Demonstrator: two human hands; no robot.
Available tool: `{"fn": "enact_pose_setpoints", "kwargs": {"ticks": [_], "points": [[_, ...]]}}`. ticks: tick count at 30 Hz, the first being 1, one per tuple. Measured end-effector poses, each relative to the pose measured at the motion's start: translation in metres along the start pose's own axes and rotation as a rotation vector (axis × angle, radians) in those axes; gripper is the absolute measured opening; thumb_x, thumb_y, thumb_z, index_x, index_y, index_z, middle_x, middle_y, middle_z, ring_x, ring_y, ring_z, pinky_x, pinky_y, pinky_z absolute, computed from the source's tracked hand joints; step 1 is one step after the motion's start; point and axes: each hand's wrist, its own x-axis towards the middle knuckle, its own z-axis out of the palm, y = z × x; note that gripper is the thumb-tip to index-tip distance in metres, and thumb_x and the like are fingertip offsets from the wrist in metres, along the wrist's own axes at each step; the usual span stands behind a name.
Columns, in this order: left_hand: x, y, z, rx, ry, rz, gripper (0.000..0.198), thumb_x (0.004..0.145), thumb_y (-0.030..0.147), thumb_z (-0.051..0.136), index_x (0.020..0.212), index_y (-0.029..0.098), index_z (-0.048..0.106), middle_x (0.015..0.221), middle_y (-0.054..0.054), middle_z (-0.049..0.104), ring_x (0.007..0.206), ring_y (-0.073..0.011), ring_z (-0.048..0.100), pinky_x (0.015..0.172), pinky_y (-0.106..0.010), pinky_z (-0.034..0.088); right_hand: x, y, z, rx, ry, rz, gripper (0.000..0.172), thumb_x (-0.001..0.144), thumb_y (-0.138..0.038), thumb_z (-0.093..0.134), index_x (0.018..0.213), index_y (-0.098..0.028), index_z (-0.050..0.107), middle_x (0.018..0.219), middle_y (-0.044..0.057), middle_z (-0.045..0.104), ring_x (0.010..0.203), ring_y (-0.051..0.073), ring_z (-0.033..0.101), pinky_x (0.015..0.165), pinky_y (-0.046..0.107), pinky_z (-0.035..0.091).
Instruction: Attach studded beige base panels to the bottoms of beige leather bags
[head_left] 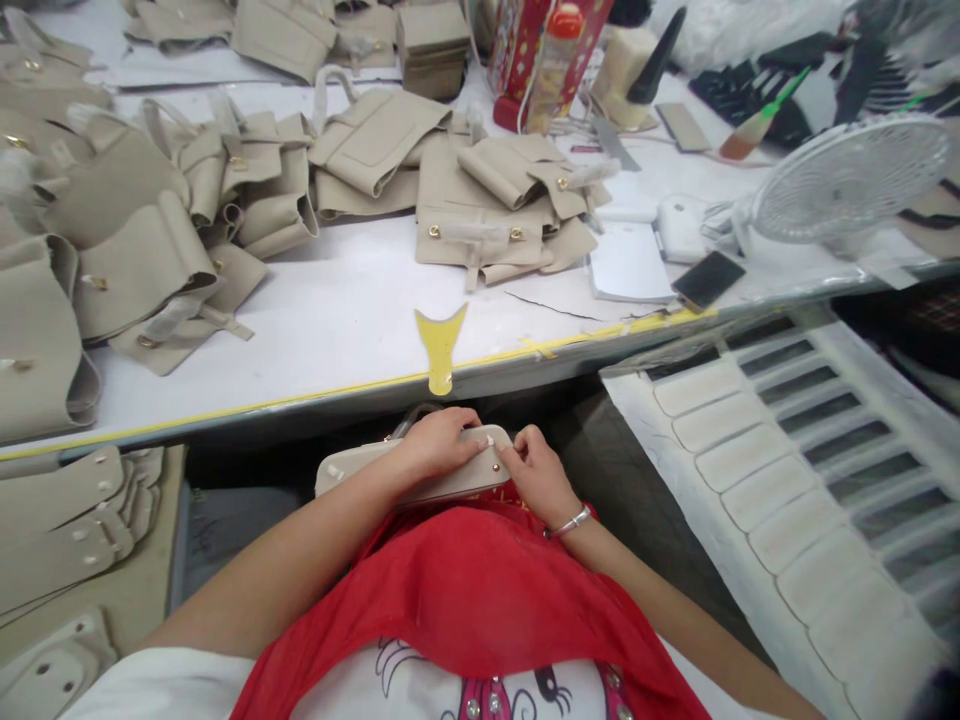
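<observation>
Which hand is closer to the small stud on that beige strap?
Right. The right hand pinches beside the stud on the beige strap; the left hand lies farther along it.

— Any writing you can read on this bench?
— None. The red box (525, 45) at twelve o'clock carries a printed pattern, too blurred to read.
— And the shirt?
— A cartoon drawing (480, 680) at six o'clock, no letters.

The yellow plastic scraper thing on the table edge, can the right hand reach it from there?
Probably yes. The yellow fishtail-shaped plastic tool lies on the white table's edge, just above the right hand, with nothing between them. But that hand's fingers are on the beige leather strap piece, so they'd have to let go first.
</observation>
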Motion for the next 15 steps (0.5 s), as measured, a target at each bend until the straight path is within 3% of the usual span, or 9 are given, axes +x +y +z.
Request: {"fn": "enact_pose_setpoints", "kwargs": {"ticks": [5,15], "points": [[-0.002,-0.003,0.0,0.0,-0.029,0.001,0.028,0.078,0.036,0.046,0.097,0.02,0.06,0.098,-0.004,0.064,0.088,-0.0202,0.058,0.076,-0.029,0.044,-0.001,-0.001,0.013,0.096,0.068,0.038,0.031,0.079,-0.049,0.043,0.069,-0.021,0.033,0.061,-0.006,0.038,0.057,0.012,0.039,0.055,0.023,0.03],[-0.025,-0.01,-0.011,0.035,-0.216,0.062,0.062,0.067,0.042,0.061,0.124,0.022,0.047,0.119,-0.006,0.057,0.103,-0.0236,0.055,0.089,-0.031,0.041,-0.021,0.01,0.007,0.247,-0.032,0.025,0.021,0.072,-0.036,0.051,0.083,-0.02,0.041,0.079,0.0,0.053,0.067,0.013,0.05,0.06,0.025,0.039]]}}
